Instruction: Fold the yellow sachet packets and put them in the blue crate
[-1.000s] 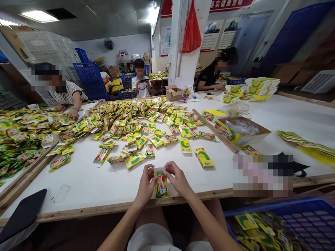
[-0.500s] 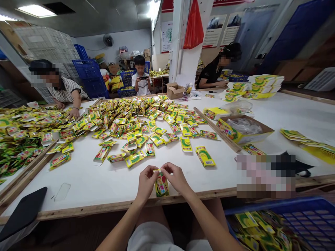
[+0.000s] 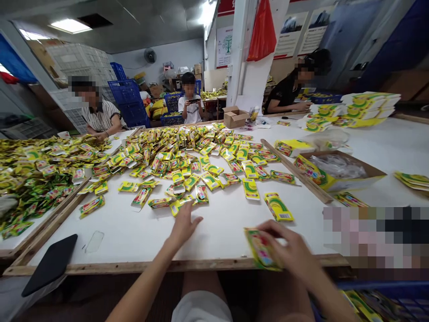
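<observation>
Near the table's front edge, my right hand (image 3: 288,245) pinches a small flat yellow-and-green carton (image 3: 260,251) with a red printed front; both are slightly blurred by motion. My left hand (image 3: 182,227) reaches forward over the white table, thumb spread from the fingers. Its fingertips are over another yellow carton (image 3: 174,208) lying flat and cover part of it; whether they touch it I cannot tell. A single carton (image 3: 278,207) lies apart on the right, and a large loose pile of the same cartons (image 3: 167,145) spreads across the table's middle.
Wooden strips (image 3: 296,172) divide the table. An open display box (image 3: 338,176) with clear plastic stands right, stacked boxes (image 3: 368,112) behind. A blue basket (image 3: 395,288) with cartons is low right. A black flat object (image 3: 52,264) overhangs the front-left edge. Several people are around the table.
My hands, together on one carton before, have parted. The right hand has carried that carton to the right; the left has let go and moved forward to another carton. The view has shifted left.
</observation>
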Available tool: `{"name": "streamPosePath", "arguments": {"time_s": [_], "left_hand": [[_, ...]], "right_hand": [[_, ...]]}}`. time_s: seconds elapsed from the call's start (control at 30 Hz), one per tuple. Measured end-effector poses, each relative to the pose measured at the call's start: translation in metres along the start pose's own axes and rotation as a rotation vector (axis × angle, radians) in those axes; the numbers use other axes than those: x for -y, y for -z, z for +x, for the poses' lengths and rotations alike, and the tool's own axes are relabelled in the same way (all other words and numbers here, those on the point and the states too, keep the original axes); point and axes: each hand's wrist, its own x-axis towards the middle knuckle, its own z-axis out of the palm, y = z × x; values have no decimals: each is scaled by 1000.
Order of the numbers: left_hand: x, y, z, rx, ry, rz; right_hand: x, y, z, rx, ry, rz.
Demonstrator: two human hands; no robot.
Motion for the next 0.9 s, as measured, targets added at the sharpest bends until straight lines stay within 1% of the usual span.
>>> {"name": "streamPosePath", "arguments": {"time_s": [0.07,0.1,0.13,0.17,0.2,0.23,0.27,0.3,0.33,0.37,0.4,0.43,0.47,0.5,0.53,0.57,0.6,0.67,0.73,0.8,0.87,0.9], "left_hand": [[22,8,18,32,25,253],[30,12,25,59,22,320],[36,16,31,80,15,350],[40,20,36,92,5,353],[42,23,39,94,-3,342],[41,26,40,88,-8,329],[38,28,40,80,-6,332],[34,29,39,60,7,319],[28,29,35,28,30,262],[20,27,30,-6,58,142],[10,23,23,-33,83,-39],[0,18,15,-47,104,-269],[-10,11,6,-35,113,-511],[-20,4,-4,-6,116,-707],[-29,-3,-14,24,121,-828],[-36,-10,-24,50,129,-895],[-41,-16,-32,70,134,-921],[-44,-24,-43,107,132,-899],[-41,-26,-47,158,124,-837],[-35,-24,-46,193,127,-766],[-29,-20,-41,164,113,-704],[-28,-19,-38,135,103,-699]], "right_hand": [[-9,49,-18,62,-103,-204],[-14,68,-26,82,-131,-262],[-18,80,-32,98,-144,-281],[-21,85,-37,102,-144,-271],[-23,84,-39,105,-135,-237],[-23,75,-39,103,-124,-189],[-22,62,-36,94,-113,-134],[-20,44,-32,80,-103,-74],[-17,23,-25,56,-96,-14],[-13,1,-17,23,-85,56],[-10,-21,-9,-11,-67,135],[-6,-42,0,-30,-47,212],[-3,-61,8,-44,-19,304],[0,-78,15,-34,17,392],[2,-92,21,-22,49,466],[3,-103,25,-9,71,521],[3,-111,28,5,85,552],[1,-121,30,24,84,557],[-2,-122,30,63,72,533],[-4,-120,32,116,58,500],[-3,-118,36,123,49,426],[-2,-117,39,102,51,384]]}}
